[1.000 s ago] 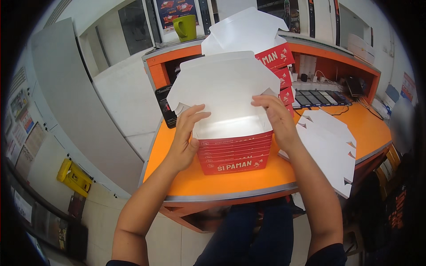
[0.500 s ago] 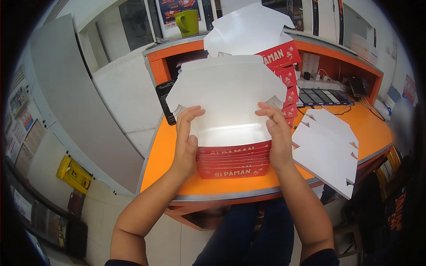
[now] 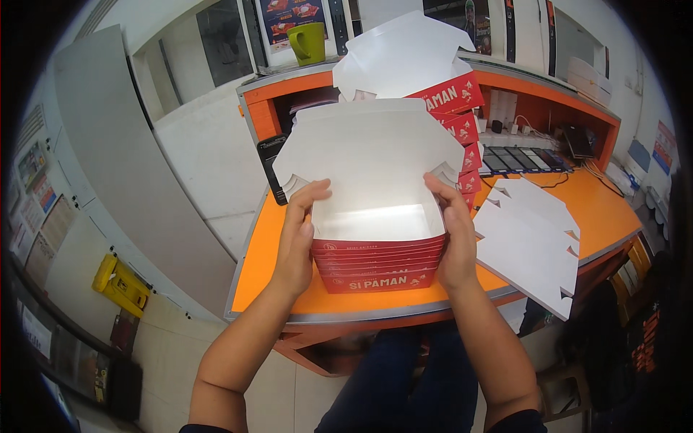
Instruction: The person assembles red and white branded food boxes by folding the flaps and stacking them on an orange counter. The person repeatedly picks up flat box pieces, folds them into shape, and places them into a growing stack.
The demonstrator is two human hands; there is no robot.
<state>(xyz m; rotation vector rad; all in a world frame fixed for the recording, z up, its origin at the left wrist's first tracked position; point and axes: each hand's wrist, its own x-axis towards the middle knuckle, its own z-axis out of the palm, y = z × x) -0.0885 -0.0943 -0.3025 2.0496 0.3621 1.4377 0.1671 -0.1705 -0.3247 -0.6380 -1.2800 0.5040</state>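
Note:
A stack of nested red cardboard food boxes (image 3: 382,282) with white insides stands at the table's near edge. The top box's open white lid (image 3: 368,141) rises at the back, with cut side tabs. My left hand (image 3: 294,234) presses against the left side of the top box, its fingers curled over the edge by the tab. On the opposite side my right hand (image 3: 455,234) grips the box the same way, thumb along the wall. Only thin strips of the upper boxes' fronts show; the lowest front shows in full.
Behind stands another stack of red boxes (image 3: 451,95) with white lids up. Flat white box blanks (image 3: 530,238) lie at right, overhanging the orange table (image 3: 603,216). A black device (image 3: 271,162) sits at left, a row of phones (image 3: 523,159) at back right, a green mug (image 3: 307,43) on the shelf.
The top box has sunk deeper into the stack, and less of its red front shows. My right fingers have shifted slightly outward along its side; both hands stay on the box.

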